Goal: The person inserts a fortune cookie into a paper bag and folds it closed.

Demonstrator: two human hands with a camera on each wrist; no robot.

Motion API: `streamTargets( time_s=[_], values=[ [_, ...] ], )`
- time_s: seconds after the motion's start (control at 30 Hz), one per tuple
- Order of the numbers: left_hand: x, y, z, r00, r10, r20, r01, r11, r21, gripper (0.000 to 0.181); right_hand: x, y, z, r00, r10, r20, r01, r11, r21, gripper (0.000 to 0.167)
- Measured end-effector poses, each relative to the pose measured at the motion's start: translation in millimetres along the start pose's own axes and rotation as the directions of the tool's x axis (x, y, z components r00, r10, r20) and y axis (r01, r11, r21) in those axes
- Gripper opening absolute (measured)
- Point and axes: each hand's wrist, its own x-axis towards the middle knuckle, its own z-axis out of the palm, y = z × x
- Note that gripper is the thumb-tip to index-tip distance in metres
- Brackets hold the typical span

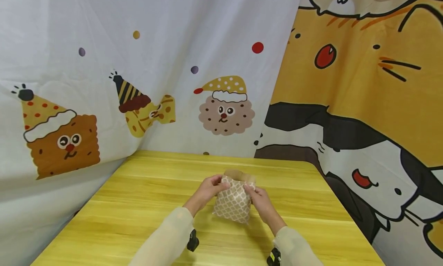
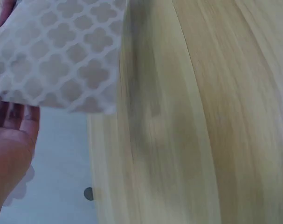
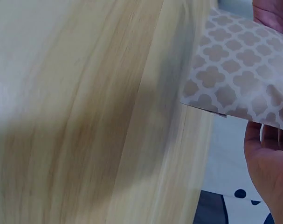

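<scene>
A small beige paper bag (image 1: 232, 202) with a white lattice pattern is held up over the table by both hands. My left hand (image 1: 209, 189) pinches its upper left corner, thumb in front and fingers behind. At the upper right corner, my right hand (image 1: 262, 204) grips in the same way. Plain brown paper (image 1: 238, 175) shows above the top edge; whether it is part of the bag or something inside, I cannot tell. Both wrist views show the patterned side of the bag, tilted, its bottom edge apart from the wood.
A yellow wood-grain table (image 1: 149, 204) lies under the hands. White cloth (image 1: 166, 35) printed with party-hat cartoons hangs behind and to the left. Cloth with large cartoon cats (image 1: 346, 85) hangs along the right side.
</scene>
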Motion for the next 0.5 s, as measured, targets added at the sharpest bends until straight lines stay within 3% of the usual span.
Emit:
streamTargets(
  time_s=[0.07, 0.17, 0.3, 0.5],
  values=[
    [-0.5, 0.8, -2.2, 1.0, 0.003, 0.023, -0.004, 1.0, 0.023, 0.053, 0.4, 1.0, -0.8, 1.0, -0.005, 0.028, 0.005, 1.0, -0.016, 0.049],
    [-1.0, 0.2, -4.6, 0.999, 0.011, 0.035, -0.013, 0.999, 0.034, 0.039, 1.2, 1.9, -1.4, 0.999, -0.005, 0.05, 0.007, 0.999, -0.043, 0.045],
    [-2.8, -4.9, -6.8, 1.0, -0.006, 0.019, 0.005, 1.0, 0.018, 0.016, 2.1, 0.1, -0.6, 1.0, -0.017, 0.012, 0.018, 0.998, -0.066, 0.034],
    [-3.0, -8.4, -8.8, 1.0, -0.01, -0.007, 0.009, 0.999, -0.035, 0.017, 3.7, -4.8, -2.7, 0.997, -0.05, -0.051, 0.048, 0.998, -0.038, 0.032]
  ],
)
